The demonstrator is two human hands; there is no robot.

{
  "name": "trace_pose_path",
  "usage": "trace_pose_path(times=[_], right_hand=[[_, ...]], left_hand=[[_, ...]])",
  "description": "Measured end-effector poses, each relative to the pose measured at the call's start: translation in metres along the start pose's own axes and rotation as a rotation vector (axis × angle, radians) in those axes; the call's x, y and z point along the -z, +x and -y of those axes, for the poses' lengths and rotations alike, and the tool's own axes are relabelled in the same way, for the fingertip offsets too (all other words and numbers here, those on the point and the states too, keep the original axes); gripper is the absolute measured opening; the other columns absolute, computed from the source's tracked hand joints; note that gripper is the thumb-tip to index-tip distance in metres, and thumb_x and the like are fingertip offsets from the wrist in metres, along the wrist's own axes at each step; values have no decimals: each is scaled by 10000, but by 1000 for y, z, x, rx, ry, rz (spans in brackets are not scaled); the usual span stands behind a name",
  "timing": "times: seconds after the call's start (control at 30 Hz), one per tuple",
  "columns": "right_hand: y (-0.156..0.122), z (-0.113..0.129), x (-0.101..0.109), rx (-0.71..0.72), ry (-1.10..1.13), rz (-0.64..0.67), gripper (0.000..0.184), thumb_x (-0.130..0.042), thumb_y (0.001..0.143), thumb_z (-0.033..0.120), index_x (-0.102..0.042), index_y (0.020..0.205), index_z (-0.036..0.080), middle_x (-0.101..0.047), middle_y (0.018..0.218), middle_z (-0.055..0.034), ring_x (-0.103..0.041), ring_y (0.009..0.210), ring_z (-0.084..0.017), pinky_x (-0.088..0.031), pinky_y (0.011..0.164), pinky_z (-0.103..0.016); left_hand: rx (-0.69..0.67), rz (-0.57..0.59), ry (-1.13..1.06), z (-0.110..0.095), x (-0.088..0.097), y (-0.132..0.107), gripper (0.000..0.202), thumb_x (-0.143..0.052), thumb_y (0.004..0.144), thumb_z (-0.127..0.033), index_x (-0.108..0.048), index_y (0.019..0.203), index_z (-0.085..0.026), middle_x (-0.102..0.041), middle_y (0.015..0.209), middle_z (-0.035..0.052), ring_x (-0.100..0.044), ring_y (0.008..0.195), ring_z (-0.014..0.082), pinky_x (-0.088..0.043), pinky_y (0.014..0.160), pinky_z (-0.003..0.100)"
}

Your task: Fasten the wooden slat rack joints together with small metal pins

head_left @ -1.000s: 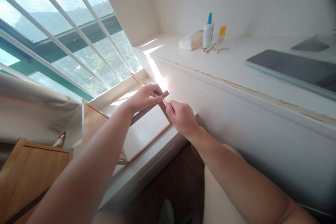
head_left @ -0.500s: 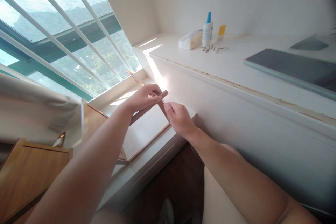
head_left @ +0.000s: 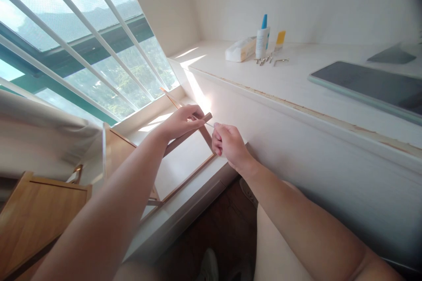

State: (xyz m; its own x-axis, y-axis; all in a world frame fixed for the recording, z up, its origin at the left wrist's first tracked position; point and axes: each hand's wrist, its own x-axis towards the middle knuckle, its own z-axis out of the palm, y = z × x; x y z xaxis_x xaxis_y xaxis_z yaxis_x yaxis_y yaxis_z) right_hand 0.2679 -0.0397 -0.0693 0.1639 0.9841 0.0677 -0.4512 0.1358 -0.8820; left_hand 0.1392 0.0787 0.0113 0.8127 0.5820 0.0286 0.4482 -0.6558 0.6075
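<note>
My left hand (head_left: 185, 122) is closed around the end of a brown wooden bar (head_left: 181, 142), part of a wooden frame (head_left: 187, 177) standing on the white ledge. Just right of it, my right hand (head_left: 231, 142) pinches the outer end of a thin metal rod (head_left: 208, 123), which looks like the arm of a hex key. The rod's other end reaches the bar's end under my left fingers, where its tip is hidden. Both fists are a short way apart, in front of the white counter's side.
On the white counter (head_left: 244, 74) lie several screws (head_left: 263, 59), a bent metal piece (head_left: 281, 61), a white packet (head_left: 240, 49), a white bottle with a blue cap (head_left: 262, 41), a yellow-topped item (head_left: 280, 39) and a phone (head_left: 369, 88). A wooden panel (head_left: 42, 202) stands left, below the barred window.
My right hand has moved slightly right and up, swinging the rod from a steep slant toward level. My left hand keeps its hold on the bar. The view has shifted slightly.
</note>
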Motion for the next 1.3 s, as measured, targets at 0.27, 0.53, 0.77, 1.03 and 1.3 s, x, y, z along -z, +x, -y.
trace_pose_path(times=[0.27,0.53,0.77,1.03,1.3], right_hand=[[-1,2,0,-185,302,39,358,-515,857,417,-328,625,217,-271,462,102,-345,358,-63,-228,392,-215],[-4,-1,-3,-166,253,4,359,-502,866,421,-332,624,217,-274,459,102,-335,354,-61,-221,382,-215],[-2,-2,-3,-49,74,-49,386,-473,886,417,-309,596,222,-271,455,96,-310,345,-59,-224,378,-226],[-3,4,4,180,-577,-122,441,-375,944,450,-319,573,219,-334,482,48,-357,453,-96,-264,479,-265],[-2,10,10,350,-1074,-112,378,-344,967,349,-395,621,206,-435,529,19,-414,531,-119,-243,562,-282]], left_hand=[[-2,-7,9,2,-1,0,297,-573,817,-458,-615,882,-172,-647,896,41,-594,865,183,-468,836,343],[-4,1,16,1,0,0,279,-568,826,-439,-606,884,-169,-642,891,44,-597,866,181,-470,838,347],[-3,5,10,-1,0,-1,264,-563,825,-426,-608,879,-171,-643,893,44,-589,870,182,-470,839,342],[5,-9,10,0,-1,-1,267,-571,806,-432,-605,854,-172,-630,866,43,-589,862,190,-472,820,342],[-2,-6,3,2,-1,0,257,-572,802,-422,-606,849,-172,-627,858,38,-586,870,189,-474,841,350]])
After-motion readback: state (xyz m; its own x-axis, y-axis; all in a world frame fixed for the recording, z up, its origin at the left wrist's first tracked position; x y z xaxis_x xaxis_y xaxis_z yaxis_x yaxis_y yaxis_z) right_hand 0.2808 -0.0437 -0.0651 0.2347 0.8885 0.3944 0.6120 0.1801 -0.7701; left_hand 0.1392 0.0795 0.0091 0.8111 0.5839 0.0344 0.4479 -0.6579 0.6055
